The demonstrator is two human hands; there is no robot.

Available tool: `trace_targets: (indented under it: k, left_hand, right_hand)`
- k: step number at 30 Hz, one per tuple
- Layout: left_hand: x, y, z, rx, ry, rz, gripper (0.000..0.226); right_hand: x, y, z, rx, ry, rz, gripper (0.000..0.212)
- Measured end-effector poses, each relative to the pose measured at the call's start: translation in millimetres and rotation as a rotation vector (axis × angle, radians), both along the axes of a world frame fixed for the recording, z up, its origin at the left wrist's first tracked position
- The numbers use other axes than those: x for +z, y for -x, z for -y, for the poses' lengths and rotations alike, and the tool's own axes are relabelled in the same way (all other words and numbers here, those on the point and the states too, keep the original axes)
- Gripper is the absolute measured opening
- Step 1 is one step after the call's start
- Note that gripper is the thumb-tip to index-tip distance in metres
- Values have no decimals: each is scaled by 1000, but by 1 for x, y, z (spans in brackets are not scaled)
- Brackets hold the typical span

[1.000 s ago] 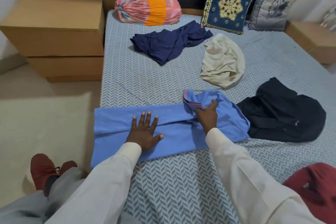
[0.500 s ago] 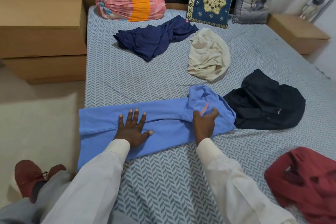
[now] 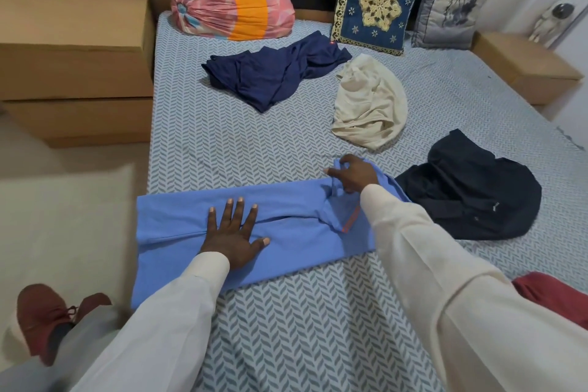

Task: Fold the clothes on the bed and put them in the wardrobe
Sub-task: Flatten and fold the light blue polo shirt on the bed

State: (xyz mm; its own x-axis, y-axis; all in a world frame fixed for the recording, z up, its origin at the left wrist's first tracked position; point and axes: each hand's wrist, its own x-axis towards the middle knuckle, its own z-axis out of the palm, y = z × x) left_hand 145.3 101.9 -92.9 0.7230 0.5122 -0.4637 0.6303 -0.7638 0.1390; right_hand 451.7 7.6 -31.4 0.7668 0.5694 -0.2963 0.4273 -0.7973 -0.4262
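Observation:
A light blue shirt (image 3: 178, 219) lies in a long folded strip across the near part of the bed (image 3: 222, 143), its left end hanging over the bed's edge. My left hand (image 3: 234, 234) presses flat on its middle with fingers spread. My right hand (image 3: 351, 175) pinches the bunched collar end at the strip's right and holds it slightly raised. Unfolded on the bed lie a navy garment (image 3: 273, 71), a cream garment (image 3: 370, 105), a black garment (image 3: 471, 194) and a dark red garment (image 3: 553, 294) at the right edge.
A wooden bedside cabinet (image 3: 73, 67) stands left of the bed, another (image 3: 525, 64) at the far right. A pink-orange bolster (image 3: 232, 6) and two cushions (image 3: 378, 0) lean at the headboard. My red shoe (image 3: 47, 315) is on the floor at lower left.
My right hand has moved up from the near side of the shirt's collar end to its far side and now pinches the fabric. My left hand stays pressed flat.

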Motion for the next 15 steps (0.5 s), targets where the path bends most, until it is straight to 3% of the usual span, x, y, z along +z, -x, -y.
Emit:
trace_targets:
  k: [3, 5, 8, 12, 15]
  left_hand:
    - [-2, 0, -2, 2, 15, 13, 101]
    - [-3, 0, -3, 3, 28, 23, 110]
    - [-2, 0, -2, 7, 22, 15, 90]
    - [1, 0, 0, -3, 13, -4, 83]
    - [1, 0, 0, -2, 12, -1, 83]
  right_hand:
    - [-5, 3, -17, -68, 131, 92, 63]
    - [-9, 1, -22, -108, 170, 121, 50]
    - [0, -6, -23, -171, 30, 5, 21]
    - [13, -24, -15, -324, -216, -231, 20]
    - [19, -36, -5, -346, -228, -230, 22]
